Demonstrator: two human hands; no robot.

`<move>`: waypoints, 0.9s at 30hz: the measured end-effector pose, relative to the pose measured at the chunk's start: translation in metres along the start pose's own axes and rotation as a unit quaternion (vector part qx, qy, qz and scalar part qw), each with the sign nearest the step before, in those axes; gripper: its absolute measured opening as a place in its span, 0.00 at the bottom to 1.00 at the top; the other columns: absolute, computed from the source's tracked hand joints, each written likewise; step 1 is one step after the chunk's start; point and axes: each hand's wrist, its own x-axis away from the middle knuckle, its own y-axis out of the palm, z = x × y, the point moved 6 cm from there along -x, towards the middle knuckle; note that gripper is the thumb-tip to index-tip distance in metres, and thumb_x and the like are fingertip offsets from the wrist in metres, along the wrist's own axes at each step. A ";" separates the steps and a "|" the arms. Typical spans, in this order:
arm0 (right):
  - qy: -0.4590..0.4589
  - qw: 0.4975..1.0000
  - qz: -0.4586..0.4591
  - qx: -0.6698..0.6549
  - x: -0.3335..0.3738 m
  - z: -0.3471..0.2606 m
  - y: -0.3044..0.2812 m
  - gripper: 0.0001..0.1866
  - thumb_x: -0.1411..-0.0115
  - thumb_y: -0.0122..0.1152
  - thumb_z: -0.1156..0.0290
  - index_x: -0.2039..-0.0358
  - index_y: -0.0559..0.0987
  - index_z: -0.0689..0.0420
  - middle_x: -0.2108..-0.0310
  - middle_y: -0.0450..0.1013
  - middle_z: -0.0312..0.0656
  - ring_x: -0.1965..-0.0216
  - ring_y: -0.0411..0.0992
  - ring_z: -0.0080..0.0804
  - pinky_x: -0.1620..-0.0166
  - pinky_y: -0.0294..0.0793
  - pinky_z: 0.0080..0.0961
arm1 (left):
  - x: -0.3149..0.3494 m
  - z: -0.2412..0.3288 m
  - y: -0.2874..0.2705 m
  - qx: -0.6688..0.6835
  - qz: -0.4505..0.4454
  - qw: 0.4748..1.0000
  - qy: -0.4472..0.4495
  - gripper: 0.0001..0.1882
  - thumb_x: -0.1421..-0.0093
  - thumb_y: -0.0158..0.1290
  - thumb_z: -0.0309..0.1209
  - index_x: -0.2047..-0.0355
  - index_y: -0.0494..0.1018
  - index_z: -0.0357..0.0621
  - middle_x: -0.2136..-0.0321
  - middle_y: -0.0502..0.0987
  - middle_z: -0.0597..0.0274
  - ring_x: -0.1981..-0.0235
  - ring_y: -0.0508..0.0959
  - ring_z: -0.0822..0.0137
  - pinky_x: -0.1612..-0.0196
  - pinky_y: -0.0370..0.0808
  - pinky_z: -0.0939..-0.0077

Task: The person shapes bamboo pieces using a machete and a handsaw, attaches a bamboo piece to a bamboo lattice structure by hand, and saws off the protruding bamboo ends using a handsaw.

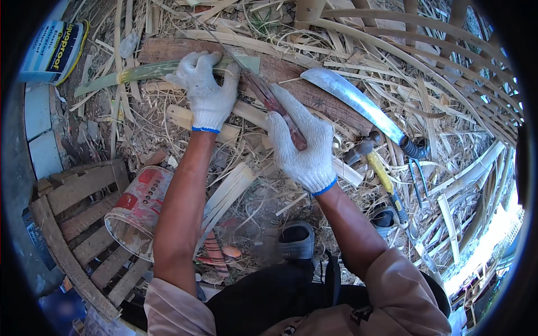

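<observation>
Both my hands wear white knit gloves with blue cuffs. My left hand [207, 92] is closed over a green split bamboo piece [148, 71], pressing it across a worn brown plank [330, 106]. In my right hand [305, 137] is a knife [263, 92] with a long wooden handle. Its thin blade points away and to the left, crossing just above the bamboo's right part. My right fingers lie along the handle, whose butt end shows at the palm. A curved machete [356, 101] with a dark wrapped grip rests across the plank, right of my right hand.
A hammer [381, 171] with a yellow handle lies right of my right wrist. Bamboo shavings cover the ground. A battered bucket [137, 196] and slatted wooden crate [84, 224] stand at left, a plastic tub [53, 50] far left. A bamboo lattice [448, 47] curves at far right.
</observation>
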 end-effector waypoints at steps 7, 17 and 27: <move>-0.099 0.990 0.089 -0.042 0.074 0.017 -0.034 0.24 0.35 0.61 0.71 0.40 0.77 0.67 0.57 0.84 0.50 0.59 0.83 0.30 0.50 0.79 0.25 | -0.006 0.003 -0.010 -0.024 0.003 1.000 0.014 0.19 0.44 0.65 0.32 0.52 0.76 0.44 0.49 0.72 0.47 0.41 0.66 0.47 0.35 0.59 0.48; -0.043 0.993 0.073 -0.083 0.075 0.040 -0.026 0.26 0.36 0.62 0.70 0.38 0.75 0.65 0.54 0.83 0.53 0.57 0.84 0.35 0.52 0.80 0.25 | -0.005 -0.004 -0.006 0.000 0.005 1.000 0.002 0.19 0.43 0.65 0.34 0.53 0.76 0.44 0.50 0.73 0.48 0.41 0.67 0.46 0.36 0.60 0.48; -0.114 0.986 0.115 -0.050 0.074 0.036 -0.029 0.24 0.36 0.61 0.74 0.40 0.76 0.67 0.66 0.84 0.48 0.68 0.81 0.26 0.61 0.79 0.24 | -0.007 0.005 -0.003 0.026 0.011 0.999 0.025 0.20 0.45 0.66 0.34 0.54 0.76 0.43 0.49 0.72 0.46 0.42 0.68 0.46 0.37 0.61 0.48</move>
